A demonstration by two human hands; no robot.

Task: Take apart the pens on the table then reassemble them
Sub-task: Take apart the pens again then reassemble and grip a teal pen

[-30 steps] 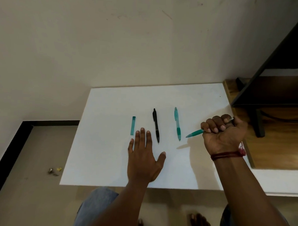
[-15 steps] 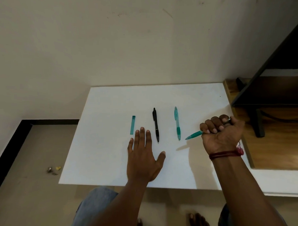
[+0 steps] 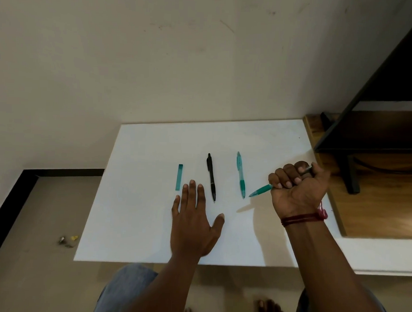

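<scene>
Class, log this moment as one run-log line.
left hand: flat on table | right hand: grips green pen | black pen, teal pen, teal piece: lying on table

The right hand (image 3: pixel 297 184), which grips the green plastic pen (image 3: pixel 261 190) in its fist, has moved a little to the left and toward the person. The point of this pen has come lower and closer to the near tip of the translucent turquoise pen (image 3: pixel 240 174) lying on the white table (image 3: pixel 140 200). The two tips are now just beside each other, not touching.
</scene>
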